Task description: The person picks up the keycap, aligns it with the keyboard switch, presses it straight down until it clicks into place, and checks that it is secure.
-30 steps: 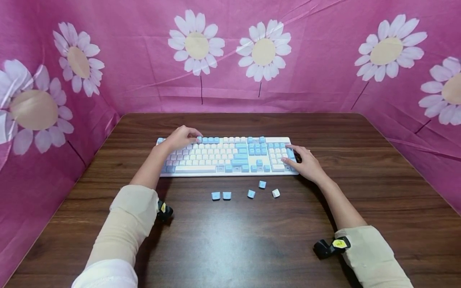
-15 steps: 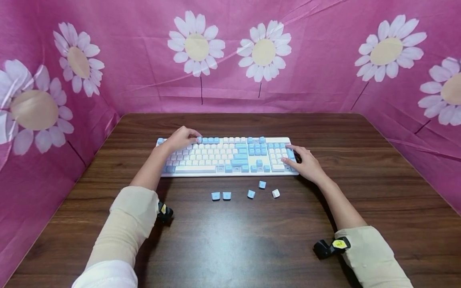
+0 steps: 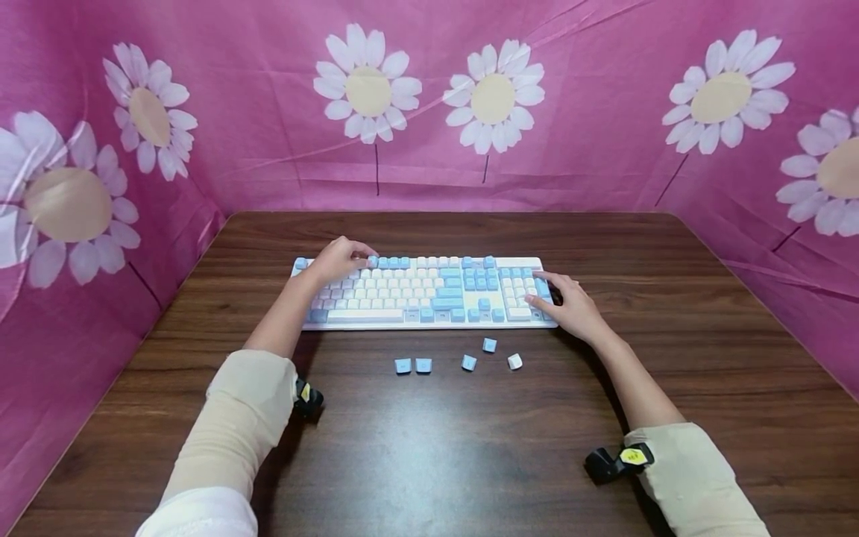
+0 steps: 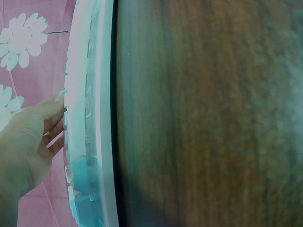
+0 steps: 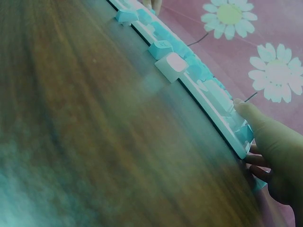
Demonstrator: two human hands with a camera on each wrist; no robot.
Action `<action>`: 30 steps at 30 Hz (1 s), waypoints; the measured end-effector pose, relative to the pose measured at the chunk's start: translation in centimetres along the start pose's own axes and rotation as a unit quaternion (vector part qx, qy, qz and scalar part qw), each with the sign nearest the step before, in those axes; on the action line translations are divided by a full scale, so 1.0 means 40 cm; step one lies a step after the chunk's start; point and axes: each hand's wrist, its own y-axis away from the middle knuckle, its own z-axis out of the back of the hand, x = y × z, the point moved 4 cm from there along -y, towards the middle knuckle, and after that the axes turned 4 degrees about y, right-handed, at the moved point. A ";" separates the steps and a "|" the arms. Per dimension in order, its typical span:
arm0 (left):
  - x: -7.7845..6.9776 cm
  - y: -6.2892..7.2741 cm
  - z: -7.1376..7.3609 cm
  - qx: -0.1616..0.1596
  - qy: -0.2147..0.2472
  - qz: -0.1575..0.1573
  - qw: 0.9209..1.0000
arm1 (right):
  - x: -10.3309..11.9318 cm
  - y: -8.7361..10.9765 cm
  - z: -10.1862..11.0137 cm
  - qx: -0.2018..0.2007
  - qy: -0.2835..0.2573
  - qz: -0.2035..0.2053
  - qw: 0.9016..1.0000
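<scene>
The left hand (image 3: 333,262) pinches a blue keycap (image 3: 373,262); I'd work it level, right hand (image 3: 576,306) gripping the keyboard (image 3: 403,293), fingers spread

Tabletop (image 3: 429,447) between the forearms (image 3: 644,377) offers passage, except where loose keycaps (image 3: 423,365) lie.

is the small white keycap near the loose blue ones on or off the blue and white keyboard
Off: the white keycap lies on the brown wooden table, a gap separating it from the keyboard.
</scene>
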 end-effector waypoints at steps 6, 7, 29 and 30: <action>-0.001 0.002 0.001 0.002 0.003 -0.007 1.000 | 0.000 0.002 -0.002 -0.001 -0.002 -0.001 1.000; -0.002 0.001 0.002 0.005 -0.001 -0.007 1.000 | 0.001 0.002 -0.001 -0.001 -0.002 -0.001 1.000; -0.002 -0.007 -0.003 0.040 -0.047 0.000 0.998 | 0.003 0.003 0.004 0.001 0.001 -0.003 1.000; -0.003 -0.007 -0.003 0.040 -0.053 -0.001 0.998 | 0.003 0.002 0.005 0.001 0.002 -0.004 1.000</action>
